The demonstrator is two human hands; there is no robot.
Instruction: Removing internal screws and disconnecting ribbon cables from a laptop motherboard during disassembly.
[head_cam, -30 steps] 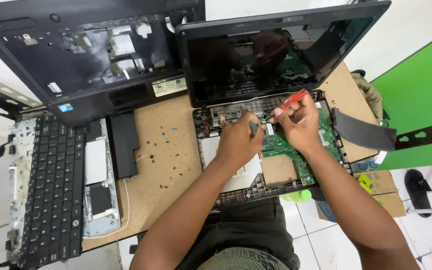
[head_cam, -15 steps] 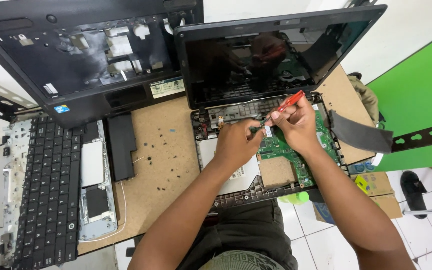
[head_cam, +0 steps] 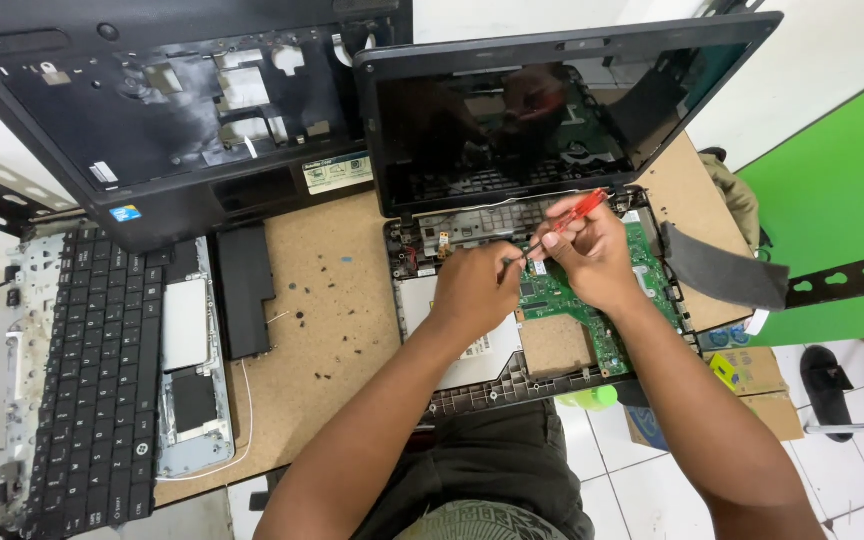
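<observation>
An opened laptop (head_cam: 512,360) lies on the wooden table with its keyboard cover off, exposing a green circuit board (head_cam: 562,300). Its dark screen (head_cam: 552,110) stands upright behind. My right hand (head_cam: 592,255) grips a red-handled screwdriver (head_cam: 572,212), its tip pointing down and left into the laptop's base. My left hand (head_cam: 474,290) rests on the base right beside that tip, fingers curled and pinching near it. Whether it holds a small part is hidden.
A removed black laptop top case (head_cam: 172,110) leans at the back left. A detached keyboard (head_cam: 82,380), a silver palm-rest panel (head_cam: 187,370) and a black battery (head_cam: 244,290) lie on the left. Cardboard boxes (head_cam: 752,375) and a green wall (head_cam: 832,200) are at the right.
Both hands have stayed on the laptop base. The view has shifted slightly; the screwdriver sits at nearly the same spot and angle.
</observation>
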